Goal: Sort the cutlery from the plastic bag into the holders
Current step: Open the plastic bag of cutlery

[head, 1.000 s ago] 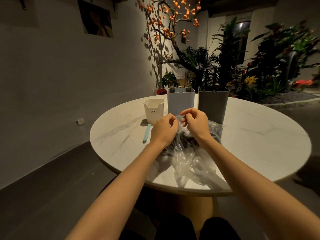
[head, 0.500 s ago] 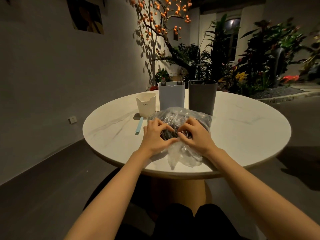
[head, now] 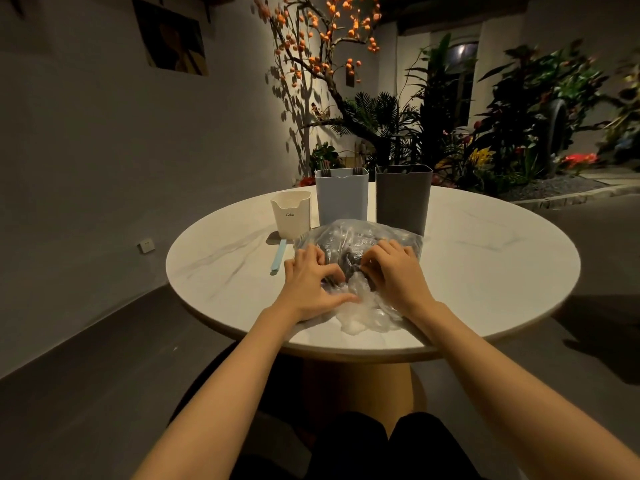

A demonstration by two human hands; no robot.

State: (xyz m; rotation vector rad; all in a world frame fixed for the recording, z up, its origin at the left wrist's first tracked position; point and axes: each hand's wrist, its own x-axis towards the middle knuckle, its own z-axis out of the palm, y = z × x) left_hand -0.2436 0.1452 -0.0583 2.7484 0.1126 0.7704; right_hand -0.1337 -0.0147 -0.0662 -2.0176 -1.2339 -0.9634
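A clear plastic bag (head: 360, 237) with dark cutlery inside lies on the round white table (head: 485, 265), near its front edge. My left hand (head: 311, 285) grips the bag's left side with curled fingers. My right hand (head: 398, 271) grips its right side the same way. Behind the bag stand three holders: a small cream one (head: 291, 216), a light blue one (head: 342, 199) with cutlery tips showing above its rim, and a dark grey one (head: 403, 199). The cutlery in the bag is blurred by the plastic.
A light blue stick-like utensil (head: 278, 256) lies on the table left of the bag, in front of the cream holder. Potted plants and a tree with orange fruit stand beyond the table. A grey wall runs along the left.
Both hands came down from pinching the raised top of the bag and now grip it low on the table. The bag has flattened and the hands have spread apart.
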